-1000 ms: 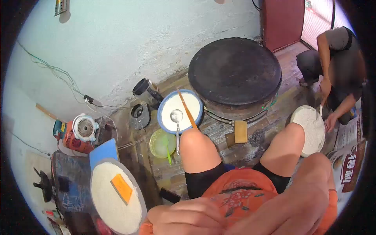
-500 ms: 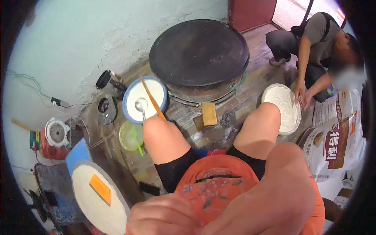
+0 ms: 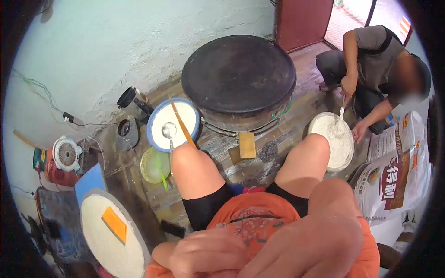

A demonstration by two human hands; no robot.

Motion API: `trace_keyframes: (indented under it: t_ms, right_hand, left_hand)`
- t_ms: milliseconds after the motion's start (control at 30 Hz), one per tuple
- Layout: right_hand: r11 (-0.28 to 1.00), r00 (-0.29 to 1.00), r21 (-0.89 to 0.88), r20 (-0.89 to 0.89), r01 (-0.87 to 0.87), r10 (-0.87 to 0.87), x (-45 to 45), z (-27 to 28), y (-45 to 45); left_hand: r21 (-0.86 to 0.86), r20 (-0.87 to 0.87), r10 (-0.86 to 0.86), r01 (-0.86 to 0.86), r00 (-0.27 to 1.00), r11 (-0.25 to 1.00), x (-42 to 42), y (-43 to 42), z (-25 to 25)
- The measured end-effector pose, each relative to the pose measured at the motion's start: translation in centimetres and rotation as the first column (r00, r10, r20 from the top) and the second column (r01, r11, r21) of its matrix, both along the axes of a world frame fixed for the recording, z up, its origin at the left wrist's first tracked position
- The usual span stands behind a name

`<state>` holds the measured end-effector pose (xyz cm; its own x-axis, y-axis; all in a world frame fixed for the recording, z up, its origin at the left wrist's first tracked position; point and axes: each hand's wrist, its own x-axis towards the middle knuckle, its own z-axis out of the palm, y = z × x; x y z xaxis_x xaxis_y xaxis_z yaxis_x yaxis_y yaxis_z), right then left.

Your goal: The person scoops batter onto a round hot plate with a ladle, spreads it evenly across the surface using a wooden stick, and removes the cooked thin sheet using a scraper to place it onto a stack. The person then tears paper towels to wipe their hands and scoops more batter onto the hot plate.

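My left hand is low in the view, before the orange shirt, its fingers curled in. Beside it, on the right, is my right hand, bent at the wrist with its fingers folded toward the left hand. The fingertips of both are blurred or hidden, so I cannot see whether anything is between them. Left of my left hand lies a round pale board with an orange rectangular scraper on it. A black phone-like slab is on the floor near my left leg.
A large round black griddle stands ahead. Left of it are a blue-rimmed basin of white batter with a metal ladle and wooden stick, and a green bowl. A co-worker crouches right, by a flour bowl and sacks.
The view has shifted slightly, so the scene sits lower. The co-worker's one hand has risen with a flour-coated tool above the bowl; the other is apart, palm turned up. My hands stay close together.
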<state>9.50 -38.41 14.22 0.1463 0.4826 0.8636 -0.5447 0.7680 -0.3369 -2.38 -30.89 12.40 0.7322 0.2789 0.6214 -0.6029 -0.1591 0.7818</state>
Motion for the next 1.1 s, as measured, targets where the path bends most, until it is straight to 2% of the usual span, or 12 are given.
trace_keyframes:
  t_ms: [167,300,333,467,567,667,733,767,833,967,1033,1100]
  right_hand:
    - [0.979,0.980,0.061,-0.064,0.192,-0.188,-0.7,0.0,0.0]
    - [0.963,0.946,0.128,0.191,0.238,-0.260,1.2,1.4,-0.1]
    - [0.956,0.914,0.150,0.286,0.254,-0.288,1.8,2.0,-0.1]
    - [0.954,0.904,0.126,0.304,0.274,-0.300,1.5,1.5,-0.7]
    - [0.859,0.799,0.235,0.318,0.455,-0.510,1.1,0.8,-0.7]
    - [0.673,0.592,0.324,0.322,0.665,-0.739,0.6,1.3,-0.2]
    - [0.405,0.347,0.450,0.208,0.796,-0.914,0.1,1.3,0.2]
    - [0.407,0.345,0.445,0.216,0.798,-0.913,0.2,1.8,-0.3]
    - [0.485,0.250,0.369,0.529,0.793,-0.811,0.3,3.4,-1.4]
    - [0.417,0.144,0.321,0.620,0.850,-0.771,-0.4,3.2,-2.1]
    - [0.225,-0.196,0.586,0.567,0.778,-0.800,-0.2,2.9,-1.8]
    - [-0.176,-0.643,0.758,0.379,0.629,-0.666,-2.4,0.6,1.2]
  left_hand:
    - [-0.043,-0.080,-0.009,0.006,0.997,0.999,-0.5,-0.3,-0.3]
    - [-0.048,-0.115,0.001,-0.006,0.993,0.999,-0.5,0.2,-0.3]
    - [-0.005,-0.095,-0.113,0.113,0.989,0.994,-0.2,1.0,-0.3]
    - [0.082,-0.097,-0.236,0.244,0.967,0.966,0.0,1.9,-0.2]
    - [0.089,-0.122,-0.217,0.228,0.969,0.970,-0.1,2.1,0.1]
    - [0.071,-0.161,-0.202,0.216,0.966,0.974,-0.5,2.3,0.6]
    - [0.024,-0.178,-0.219,0.227,0.959,0.974,-0.6,2.2,0.5]
    - [0.018,-0.175,-0.217,0.224,0.960,0.974,-0.6,2.2,0.4]
    - [0.006,-0.178,-0.223,0.227,0.959,0.974,-0.4,2.3,0.3]
    - [0.059,-0.143,-0.058,0.067,0.988,0.996,-0.9,2.7,-0.9]
    - [0.157,-0.303,0.021,0.028,0.953,0.987,-2.1,4.2,-0.8]
    - [0.001,-0.077,0.311,-0.312,0.947,0.950,-0.8,4.3,-3.6]
